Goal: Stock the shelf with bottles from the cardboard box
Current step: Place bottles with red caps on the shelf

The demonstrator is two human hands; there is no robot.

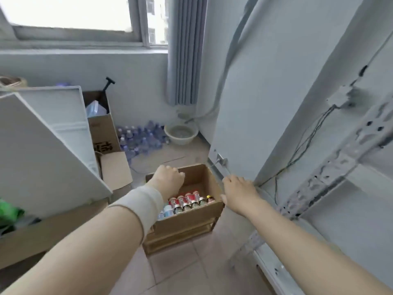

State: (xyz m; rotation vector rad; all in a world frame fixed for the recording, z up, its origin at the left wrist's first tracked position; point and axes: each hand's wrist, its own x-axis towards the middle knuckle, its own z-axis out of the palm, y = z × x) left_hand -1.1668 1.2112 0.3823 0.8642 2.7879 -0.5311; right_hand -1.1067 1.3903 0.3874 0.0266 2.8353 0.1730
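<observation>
Left hand [170,179] curled over cardboard box [187,223], hold unclear; right hand [238,193] loose, empty; I'd grip near-edge bottles [187,201] upright.

Cool daylight from overexposed window [70,11], soft shadows, overall blur, wide-angle bending at edges

We find the cardboard box [187,219] on the floor [180,273], bottles [187,201] in its near half. Right of the box stands the shelf [331,167]; left, an open carton [114,173]; behind it, a basin [180,135] and water bottles [140,138].
</observation>
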